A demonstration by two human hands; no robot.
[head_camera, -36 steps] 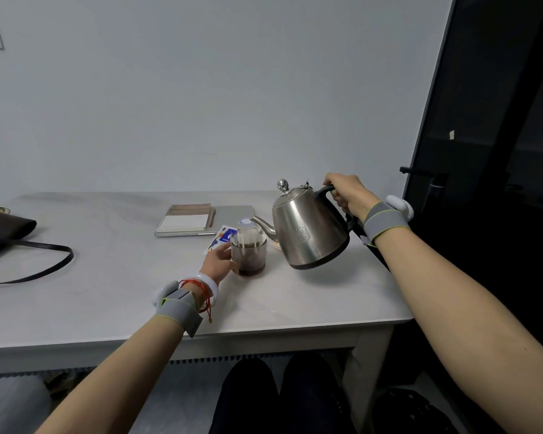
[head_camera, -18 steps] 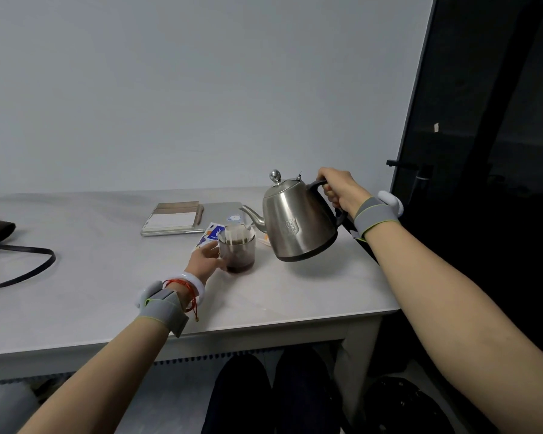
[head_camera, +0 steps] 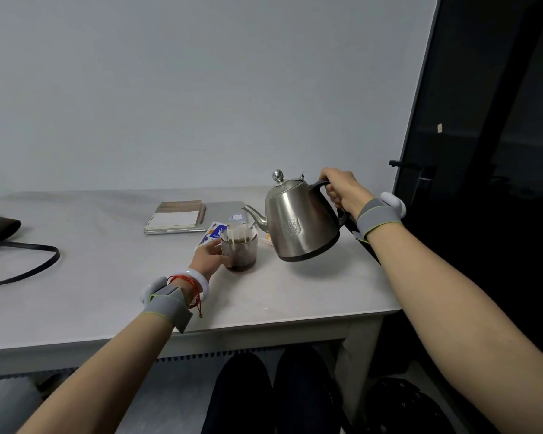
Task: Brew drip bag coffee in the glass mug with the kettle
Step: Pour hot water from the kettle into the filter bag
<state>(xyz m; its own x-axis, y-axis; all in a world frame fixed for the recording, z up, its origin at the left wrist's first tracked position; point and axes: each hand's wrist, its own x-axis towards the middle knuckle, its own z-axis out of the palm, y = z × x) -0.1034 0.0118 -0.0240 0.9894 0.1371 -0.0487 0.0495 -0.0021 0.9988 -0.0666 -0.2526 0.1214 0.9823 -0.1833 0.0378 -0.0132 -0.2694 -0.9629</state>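
Dark coffee (head_camera: 240, 262) already sits in the mug (head_camera: 239, 250) under the drip bag (head_camera: 239, 234), so brewing looks well along, though I cannot tell whether water is running. The left hand (head_camera: 209, 256) holds the mug from its 8 o'clock; the right hand (head_camera: 342, 191) grips the kettle (head_camera: 298, 227), lifted at the mug's 3 o'clock. The pale table (head_camera: 107, 277) meets a plain wall (head_camera: 201, 89), a notebook (head_camera: 174, 216) at the mug's 11 o'clock.

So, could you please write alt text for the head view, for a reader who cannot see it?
A person's right hand holds a steel kettle by its handle, tilted with its spout toward a glass mug of dark coffee with a drip bag, which the left hand holds on a white table. A spiral notebook lies behind.
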